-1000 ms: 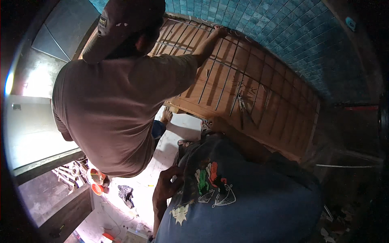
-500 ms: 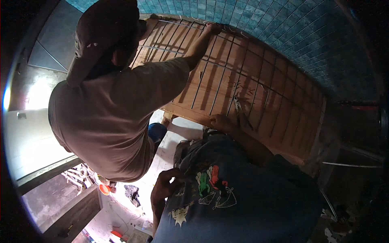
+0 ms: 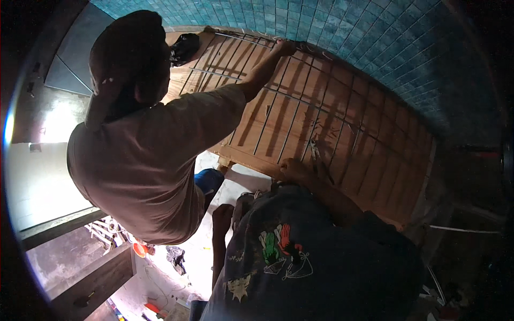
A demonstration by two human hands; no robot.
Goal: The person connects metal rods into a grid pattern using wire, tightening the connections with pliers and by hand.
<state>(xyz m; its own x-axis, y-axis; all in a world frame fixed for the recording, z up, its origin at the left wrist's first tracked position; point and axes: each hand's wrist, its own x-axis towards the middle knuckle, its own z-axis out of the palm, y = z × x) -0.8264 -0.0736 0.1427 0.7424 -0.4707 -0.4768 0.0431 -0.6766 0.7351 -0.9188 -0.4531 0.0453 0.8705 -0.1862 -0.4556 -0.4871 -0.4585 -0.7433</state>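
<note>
My right hand point(image 3: 293, 170) rests at the near edge of a wooden panel point(image 3: 369, 187), fingers curled in; whether anything is in them is hidden. My left hand point(image 3: 222, 216) hangs beside my dark printed shirt point(image 3: 326, 257), closed like a fist, its inside hidden in shadow. Just beyond my right hand, a pair of pincers point(image 3: 315, 148) lies on the panel. Thin steel bars point(image 3: 292, 125) form a grid over the wood, with short loose pieces of wire point(image 3: 324, 128) among them. To my left a co-worker point(image 3: 144, 160) in a brown shirt and cap reaches a hand point(image 3: 284, 48) to the grid's far edge.
A blue-green tiled wall point(image 3: 353, 48) runs behind the panel. A black plastic bag point(image 3: 184, 48) lies at its far left. Lower left are wooden beams point(image 3: 101, 278), an orange-red container point(image 3: 140, 249) and scraps on the bright floor. A pale rod point(image 3: 463, 230) lies at right.
My left hand has moved up and off my shirt front, its fingers now closed. My right hand stays at the panel edge. The co-worker's head has shifted left, uncovering the black bag.
</note>
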